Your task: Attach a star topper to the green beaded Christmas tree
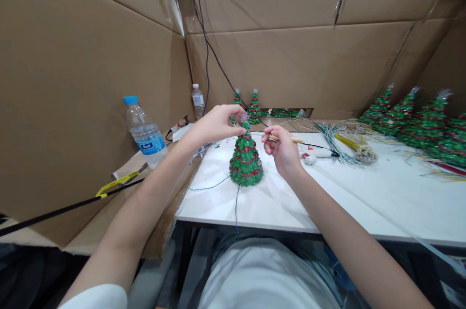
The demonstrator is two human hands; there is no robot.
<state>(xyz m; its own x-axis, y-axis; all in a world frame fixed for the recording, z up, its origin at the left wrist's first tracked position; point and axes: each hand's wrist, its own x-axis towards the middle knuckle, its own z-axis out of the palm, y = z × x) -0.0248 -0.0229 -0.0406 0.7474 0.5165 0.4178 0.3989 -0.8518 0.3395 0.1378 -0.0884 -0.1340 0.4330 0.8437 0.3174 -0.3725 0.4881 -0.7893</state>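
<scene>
A small green tinsel Christmas tree (246, 161) with red garland rings stands upright on the white table (364, 192). A silver star sits at its tip. My left hand (218, 123) pinches the top of the tree by the star, fingers closed. My right hand (281, 147) is closed around a wooden-handled tool (294, 140) that points right, with a black cord running from it. A thin dark wire trails from the tree's base over the table's front edge.
A water bottle (144, 131) stands at the left, a smaller one (198, 101) behind. Two small trees (254, 107) stand at the back and a row of finished trees (418, 122) at the right. A bundle of wires (345, 146) lies nearby. Cardboard walls surround the table.
</scene>
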